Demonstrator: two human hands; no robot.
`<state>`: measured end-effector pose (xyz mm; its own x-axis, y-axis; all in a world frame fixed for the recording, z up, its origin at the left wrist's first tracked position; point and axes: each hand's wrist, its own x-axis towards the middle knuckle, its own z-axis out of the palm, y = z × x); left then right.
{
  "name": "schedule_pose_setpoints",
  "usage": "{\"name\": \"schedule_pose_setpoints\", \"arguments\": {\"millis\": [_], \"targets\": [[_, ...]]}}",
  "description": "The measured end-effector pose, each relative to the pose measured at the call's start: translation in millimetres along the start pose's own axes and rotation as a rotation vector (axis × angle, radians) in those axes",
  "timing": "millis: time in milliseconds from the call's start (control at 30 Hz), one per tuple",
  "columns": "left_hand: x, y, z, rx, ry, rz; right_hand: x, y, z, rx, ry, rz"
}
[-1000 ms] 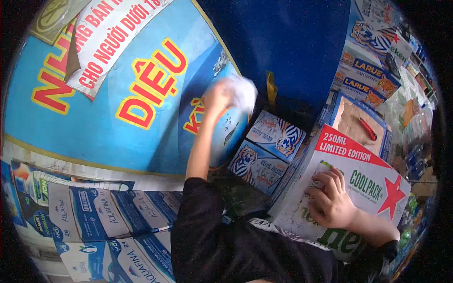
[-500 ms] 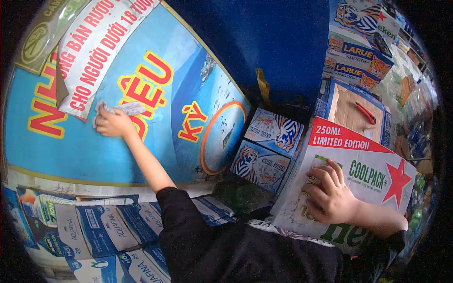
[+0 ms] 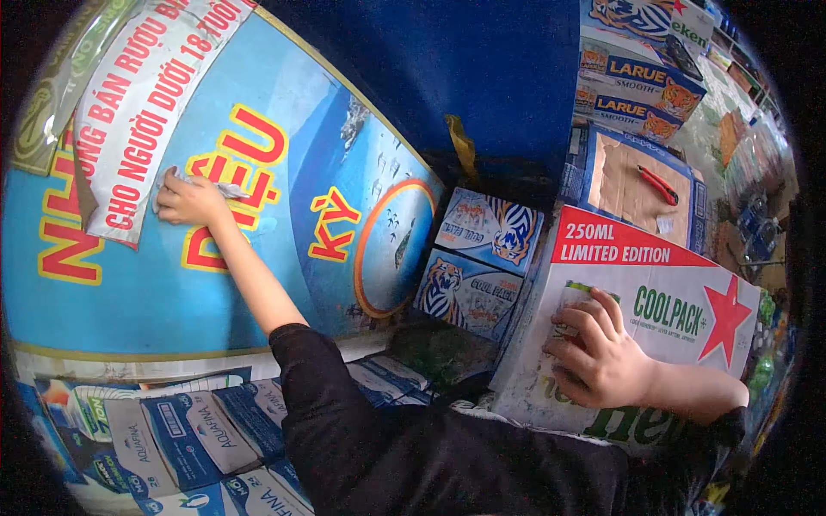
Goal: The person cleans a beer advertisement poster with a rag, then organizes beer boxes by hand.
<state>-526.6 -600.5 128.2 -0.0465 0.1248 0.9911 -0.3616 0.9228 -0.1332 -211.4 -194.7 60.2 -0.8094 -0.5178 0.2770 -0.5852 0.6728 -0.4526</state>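
Observation:
On the left, my left hand presses a crumpled greyish-white cloth against a blue sign panel. Its fingers are bent around the cloth, and part of the cloth sticks out beside the wrist. The hand is just right of the white paper notice with red lettering, over the big red and yellow letters. My right hand rests on a white beer carton with a red star, its fingers apart and slightly curled, with nothing visible in them.
Tiger-patterned cartons are stacked between the panel and the beer carton. Behind stand Larue cartons and an opened carton with a red utility knife on top. Aquafina cartons lie below the panel.
My left hand has moved slightly up along the panel with the cloth, away from the paper notice's lower corner. The view has shifted a little. My right hand stays on the beer carton.

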Motion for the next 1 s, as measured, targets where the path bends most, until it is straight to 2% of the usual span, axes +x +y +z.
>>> {"name": "schedule_pose_setpoints", "arguments": {"millis": [133, 200, 267, 333, 367, 467, 533, 633, 700, 933, 1000], "targets": [[1.0, 7.3, 3.2, 0.001, -0.037, 0.024, 0.5, 0.1, 0.4, 0.010, -0.014, 0.014], [1.5, 14.1, 11.5, -0.020, -0.070, 0.139, 1.5, 0.1, -0.7, 0.008, -0.016, 0.011], [-0.2, 24.9, 19.2, -0.013, -0.097, 0.156, 1.3, 0.4, -0.2, 0.008, -0.014, 0.014], [0.4, 33.7, 26.5, -0.053, -0.063, 0.330, 0.4, 0.3, 0.9, 0.013, -0.012, 0.015], [-2.8, 42.4, 30.4, -0.045, -0.106, 0.376, 0.6, 0.3, 1.3, 0.011, -0.007, 0.014], [-8.1, 61.4, 48.1, -0.196, -0.053, 0.395, 1.3, 0.7, 0.9, 0.012, -0.001, 0.015], [-8.8, 65.5, 49.6, -0.189, -0.035, 0.362, 2.8, 0.9, -0.4, 0.019, -0.006, 0.000], [-13.0, 70.0, 62.3, -0.252, -0.140, 0.419, 3.6, 1.0, 0.8, -0.001, -0.013, 0.019], [-20.4, 80.2, 65.1, -0.412, -0.254, 0.570, 4.2, 0.3, 0.0, 0.014, -0.023, 0.021], [-43.2, 115.7, 69.5, -0.607, -0.415, 0.613, 3.3, 0.7, 0.8, 0.005, -0.036, 0.027], [-49.0, 122.1, 68.7, -0.617, -0.601, 0.726, 4.2, 0.1, 1.2, 0.002, -0.035, 0.029]]}}
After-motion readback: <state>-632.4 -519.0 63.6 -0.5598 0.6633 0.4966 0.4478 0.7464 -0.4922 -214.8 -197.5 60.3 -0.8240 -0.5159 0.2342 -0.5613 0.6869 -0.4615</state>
